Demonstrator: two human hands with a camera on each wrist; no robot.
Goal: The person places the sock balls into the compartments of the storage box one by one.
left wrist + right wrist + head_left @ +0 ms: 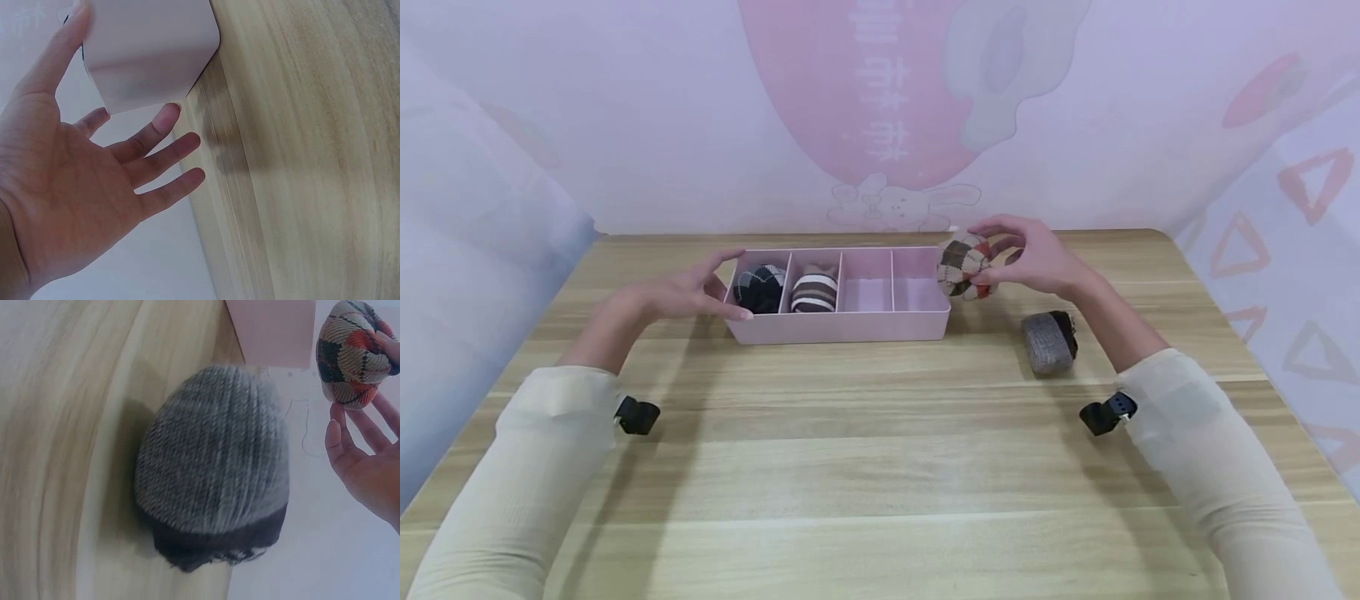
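A pink divided tray (842,327) sits on the wooden table (865,450). Its two left compartments hold a black patterned sock ball (760,287) and a brown-and-white striped sock ball (814,292); the two right compartments show bare pink floor. My right hand (1026,254) grips a plaid sock ball (964,265) (347,353) just above the tray's right end. A grey knitted sock ball (1049,340) (215,462) lies on the table below that hand. My left hand (688,292) (94,181) has straight spread fingers touching the tray's left end (150,53).
A pink and lilac printed backdrop rises behind the table's far edge and along both sides. Bare wood spreads across the whole near half of the table. Black wrist-camera mounts (638,415) sit on both cream sleeves.
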